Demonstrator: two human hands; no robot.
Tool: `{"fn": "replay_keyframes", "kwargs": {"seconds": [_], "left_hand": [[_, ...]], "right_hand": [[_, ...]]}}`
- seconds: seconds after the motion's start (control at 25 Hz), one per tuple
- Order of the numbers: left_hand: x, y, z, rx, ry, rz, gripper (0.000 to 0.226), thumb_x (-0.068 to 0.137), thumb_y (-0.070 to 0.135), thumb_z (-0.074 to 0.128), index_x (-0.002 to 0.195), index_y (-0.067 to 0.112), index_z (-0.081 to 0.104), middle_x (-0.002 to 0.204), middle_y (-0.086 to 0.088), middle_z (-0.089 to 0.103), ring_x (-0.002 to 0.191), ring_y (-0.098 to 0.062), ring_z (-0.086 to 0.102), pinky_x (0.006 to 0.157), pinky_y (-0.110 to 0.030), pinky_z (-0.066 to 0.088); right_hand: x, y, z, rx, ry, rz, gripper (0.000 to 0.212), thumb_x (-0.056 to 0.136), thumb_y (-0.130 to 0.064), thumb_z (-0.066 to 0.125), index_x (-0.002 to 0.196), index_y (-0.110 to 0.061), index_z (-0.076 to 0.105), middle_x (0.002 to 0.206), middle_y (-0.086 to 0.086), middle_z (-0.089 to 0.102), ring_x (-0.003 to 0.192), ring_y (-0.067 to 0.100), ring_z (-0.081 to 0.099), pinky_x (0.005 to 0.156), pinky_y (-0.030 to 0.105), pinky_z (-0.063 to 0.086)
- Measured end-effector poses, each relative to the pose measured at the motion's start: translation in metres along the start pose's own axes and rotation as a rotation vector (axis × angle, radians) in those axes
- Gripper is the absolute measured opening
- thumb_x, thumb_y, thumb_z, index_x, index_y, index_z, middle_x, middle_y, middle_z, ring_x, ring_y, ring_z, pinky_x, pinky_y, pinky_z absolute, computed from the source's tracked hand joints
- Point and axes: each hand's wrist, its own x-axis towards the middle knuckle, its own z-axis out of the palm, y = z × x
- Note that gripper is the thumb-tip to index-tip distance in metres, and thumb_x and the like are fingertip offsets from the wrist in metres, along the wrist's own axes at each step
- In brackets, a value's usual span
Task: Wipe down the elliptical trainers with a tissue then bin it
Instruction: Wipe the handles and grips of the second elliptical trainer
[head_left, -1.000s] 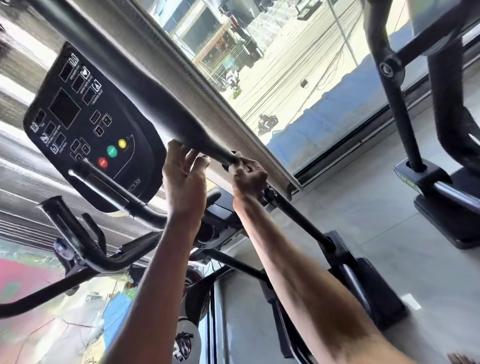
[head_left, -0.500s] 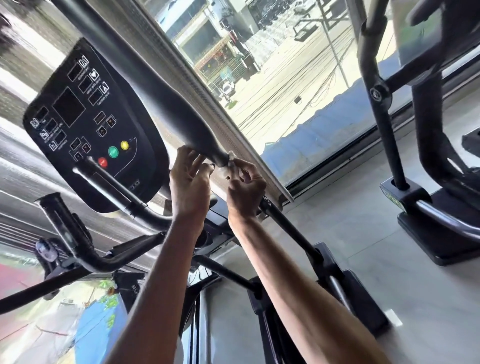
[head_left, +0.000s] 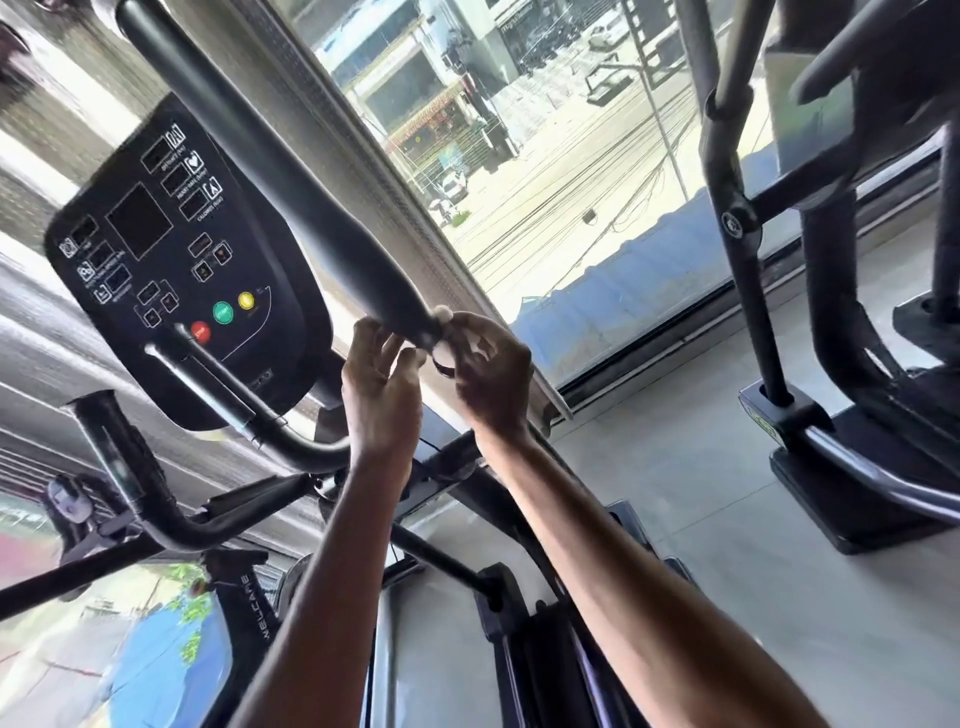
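tissue sits bunched at right hand fingertips, pinched against the handlebar neck, likely to rub its narrow end. left hand fingers loosely spread just beside, probably steadying; contact unclear.

The console, left of centre in the frame, has a red button marked STOP; its smaller labels are too blurred to read. The black frame post, lower left, reads WELCARE.
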Motion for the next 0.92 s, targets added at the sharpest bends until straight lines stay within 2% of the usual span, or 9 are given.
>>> {"fn": "replay_keyframes", "kwargs": {"seconds": [0.12, 0.2, 0.36, 0.44, 0.52, 0.6, 0.68, 0.8, 0.92], "left_hand": [[-0.003, 0.005, 0.006, -0.01, 0.057, 0.013, 0.025, 0.084, 0.009, 0.054, 0.091, 0.031, 0.065, 0.09, 0.01, 0.073, 0.091, -0.013, 0.065, 0.102, -0.059, 0.05], [-0.004, 0.003, 0.011, -0.001, 0.111, -0.014, 0.017, 0.081, 0.021, 0.053, 0.092, 0.031, 0.063, 0.089, 0.005, 0.071, 0.092, -0.02, 0.064, 0.096, -0.067, 0.052], [-0.002, -0.002, 0.028, 0.051, 0.289, -0.004, 0.012, 0.076, 0.031, 0.053, 0.087, 0.035, 0.058, 0.09, -0.005, 0.056, 0.085, -0.027, 0.048, 0.085, -0.058, 0.049], [0.0, 0.0, 0.04, 0.088, 0.381, -0.019, 0.017, 0.077, 0.036, 0.056, 0.089, 0.047, 0.061, 0.102, -0.001, 0.062, 0.098, -0.03, 0.058, 0.088, -0.065, 0.052], [0.003, 0.003, 0.05, 0.085, 0.476, -0.03, 0.02, 0.079, 0.044, 0.061, 0.098, 0.05, 0.065, 0.111, 0.001, 0.068, 0.11, -0.03, 0.063, 0.091, -0.062, 0.054], [0.003, 0.005, 0.058, 0.107, 0.551, 0.001, 0.026, 0.078, 0.048, 0.061, 0.101, 0.038, 0.067, 0.108, -0.003, 0.07, 0.105, -0.017, 0.066, 0.092, -0.041, 0.054], [0.002, 0.012, 0.065, 0.145, 0.598, 0.03, 0.021, 0.078, 0.048, 0.059, 0.097, 0.039, 0.064, 0.102, 0.001, 0.07, 0.096, -0.006, 0.064, 0.085, -0.025, 0.048], [-0.002, 0.015, 0.069, 0.238, 0.668, 0.048, 0.011, 0.081, 0.044, 0.058, 0.09, 0.046, 0.064, 0.092, 0.011, 0.069, 0.09, -0.004, 0.063, 0.084, -0.028, 0.048], [-0.001, 0.012, 0.073, 0.296, 0.734, 0.068, 0.012, 0.083, 0.039, 0.062, 0.094, 0.039, 0.067, 0.088, 0.016, 0.073, 0.086, -0.006, 0.068, 0.087, -0.042, 0.055]], "right_hand": [[0.016, -0.001, -0.012, -0.043, -0.113, -0.062, 0.014, 0.09, -0.026, 0.077, 0.098, -0.015, 0.08, 0.093, -0.006, 0.078, 0.087, 0.006, 0.074, 0.079, 0.024, 0.06], [0.029, 0.001, -0.017, -0.11, -0.206, -0.079, 0.012, 0.09, -0.024, 0.077, 0.096, -0.015, 0.081, 0.091, -0.006, 0.078, 0.082, 0.006, 0.074, 0.071, 0.019, 0.059], [0.062, 0.013, -0.027, -0.29, -0.398, -0.108, 0.009, 0.091, -0.022, 0.075, 0.096, -0.019, 0.081, 0.092, -0.008, 0.077, 0.086, 0.003, 0.072, 0.075, 0.023, 0.06], [0.081, 0.015, -0.029, -0.352, -0.5, -0.119, 0.009, 0.09, -0.021, 0.075, 0.095, -0.019, 0.082, 0.091, -0.006, 0.078, 0.084, -0.002, 0.07, 0.074, 0.015, 0.055], [0.091, 0.018, -0.028, -0.396, -0.577, -0.105, 0.006, 0.087, -0.019, 0.077, 0.091, -0.02, 0.082, 0.087, -0.007, 0.078, 0.077, -0.006, 0.068, 0.071, 0.017, 0.054], [0.095, 0.02, -0.026, -0.281, -0.637, -0.049, 0.007, 0.085, -0.012, 0.079, 0.088, -0.018, 0.08, 0.086, -0.008, 0.077, 0.079, 0.001, 0.07, 0.073, 0.027, 0.059], [0.102, 0.026, -0.025, -0.225, -0.69, -0.052, 0.005, 0.086, -0.011, 0.077, 0.089, -0.013, 0.08, 0.089, -0.006, 0.077, 0.081, 0.005, 0.071, 0.072, 0.027, 0.058], [0.118, 0.026, -0.023, -0.309, -0.779, -0.123, 0.01, 0.084, -0.022, 0.077, 0.093, -0.018, 0.081, 0.092, -0.006, 0.078, 0.084, 0.005, 0.072, 0.076, 0.032, 0.059], [0.13, 0.016, -0.02, -0.133, -0.972, -0.01, 0.008, 0.088, -0.019, 0.079, 0.095, -0.017, 0.081, 0.097, -0.005, 0.077, 0.088, 0.015, 0.073, 0.078, 0.041, 0.06]]}}
